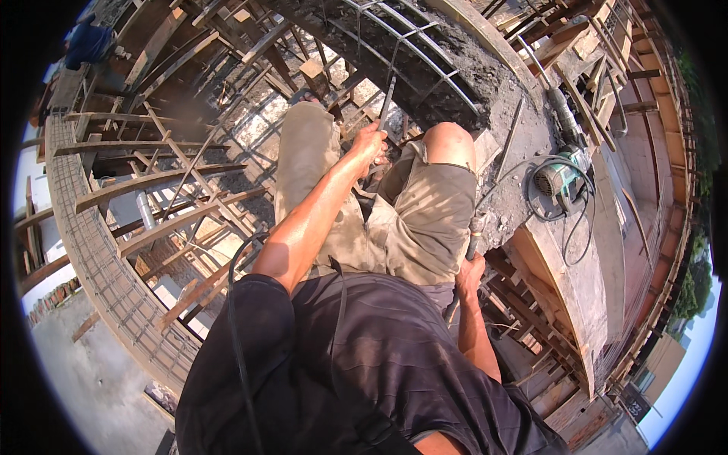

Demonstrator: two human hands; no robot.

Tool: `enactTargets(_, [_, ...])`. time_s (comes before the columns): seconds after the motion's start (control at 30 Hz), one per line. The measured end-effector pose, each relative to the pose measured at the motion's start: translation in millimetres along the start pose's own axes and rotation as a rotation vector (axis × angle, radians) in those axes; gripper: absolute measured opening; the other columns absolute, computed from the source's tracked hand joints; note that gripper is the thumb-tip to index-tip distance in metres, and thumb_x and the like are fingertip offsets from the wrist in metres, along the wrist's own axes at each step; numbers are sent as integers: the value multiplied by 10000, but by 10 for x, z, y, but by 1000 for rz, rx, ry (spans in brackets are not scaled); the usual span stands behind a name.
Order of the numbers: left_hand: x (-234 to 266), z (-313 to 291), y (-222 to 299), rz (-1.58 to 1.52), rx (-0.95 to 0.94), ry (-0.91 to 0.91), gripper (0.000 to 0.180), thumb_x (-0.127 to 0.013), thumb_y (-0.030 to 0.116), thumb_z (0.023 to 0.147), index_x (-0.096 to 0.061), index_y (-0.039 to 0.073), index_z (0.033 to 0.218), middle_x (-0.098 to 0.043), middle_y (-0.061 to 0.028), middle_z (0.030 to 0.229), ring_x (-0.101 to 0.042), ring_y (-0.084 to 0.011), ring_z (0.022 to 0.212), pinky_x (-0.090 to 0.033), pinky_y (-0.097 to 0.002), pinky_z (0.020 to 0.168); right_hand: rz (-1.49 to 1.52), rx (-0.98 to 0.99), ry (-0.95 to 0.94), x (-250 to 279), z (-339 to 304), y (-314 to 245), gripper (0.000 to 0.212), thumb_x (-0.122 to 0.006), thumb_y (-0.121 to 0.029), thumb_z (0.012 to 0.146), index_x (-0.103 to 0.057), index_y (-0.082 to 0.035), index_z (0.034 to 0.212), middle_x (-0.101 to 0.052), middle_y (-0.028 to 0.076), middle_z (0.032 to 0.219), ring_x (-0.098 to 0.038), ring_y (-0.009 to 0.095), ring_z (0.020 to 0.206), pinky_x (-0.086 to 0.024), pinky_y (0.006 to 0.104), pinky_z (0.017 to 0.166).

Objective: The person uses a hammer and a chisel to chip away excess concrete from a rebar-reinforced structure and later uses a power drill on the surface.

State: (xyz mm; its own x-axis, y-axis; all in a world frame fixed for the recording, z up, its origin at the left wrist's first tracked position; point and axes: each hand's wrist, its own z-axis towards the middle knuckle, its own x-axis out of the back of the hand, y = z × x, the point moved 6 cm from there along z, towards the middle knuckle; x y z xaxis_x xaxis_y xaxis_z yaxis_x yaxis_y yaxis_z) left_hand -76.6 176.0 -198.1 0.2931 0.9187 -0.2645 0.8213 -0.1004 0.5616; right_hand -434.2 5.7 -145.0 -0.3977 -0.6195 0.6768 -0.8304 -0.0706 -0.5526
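My left hand [369, 144] is closed around a long, thin metal rod [388, 98] between my knees. The rod looks like a chisel and points away toward the exposed rebar [413, 34] in the broken, dark concrete trench. Beside my right thigh, my right hand [470, 273] grips a tool with a dark handle [473, 244]. Its far end lies against the rough concrete and its kind is unclear. Farther right, a green power breaker [560, 180] with a grey barrel and long bit rests on the concrete, its black cable coiled around it.
Bent wooden beams [125, 193] and props fill the left side over a drop. A curved rebar mesh [114, 280] runs along the left edge. Plywood formwork [557, 288] stands on the right. Another person [89, 39] is at the far upper left.
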Motion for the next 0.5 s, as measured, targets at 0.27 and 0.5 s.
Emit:
enactTargets(0.27, [-176, 167, 118, -508, 161, -231, 212, -453, 235, 1040, -418, 35, 978, -485, -23, 761, -381, -45, 491, -314, -197, 383, -24, -12, 26, 29, -36, -72, 431, -752, -375, 763, -666, 45, 805, -651, 105, 681, -555, 134, 670, -478, 371, 633])
enactTargets(0.5, [-36, 367, -200, -364, 229, -272, 218, -509, 304, 1022, -533, 88, 1024, -524, 3, 745, -387, -82, 501, -297, -219, 400, -95, -33, 70, 84, 40, -39, 442, -670, -406, 777, -706, 13, 914, -668, 282, 776, -672, 445, 788, -510, 477, 718])
